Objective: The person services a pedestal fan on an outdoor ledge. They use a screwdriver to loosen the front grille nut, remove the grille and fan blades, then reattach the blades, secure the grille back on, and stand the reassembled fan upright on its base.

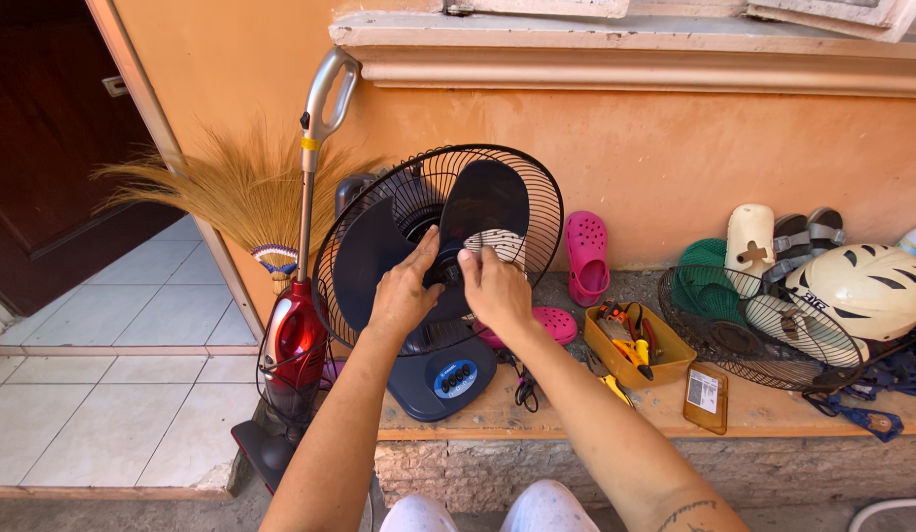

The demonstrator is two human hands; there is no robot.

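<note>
Dark blue fan blades (399,251) are sitting inside the black wire back grille (537,187) of a table fan (443,379). The left hand (404,291) is pressing on one blade, its fingers spread and its thumb reaching to the hub (448,276). The right hand (497,289) is pinching the hub, fingers close together around it. Right of the fingers, pink clogs (586,251) are leaning on the orange wall (675,158). Below and right of them, a yellow tool tray (665,357) and the loose front grille (734,340) are lying on the ledge. Left of the fingers, a red vacuum (292,340) and a straw broom (236,187) are standing.
</note>
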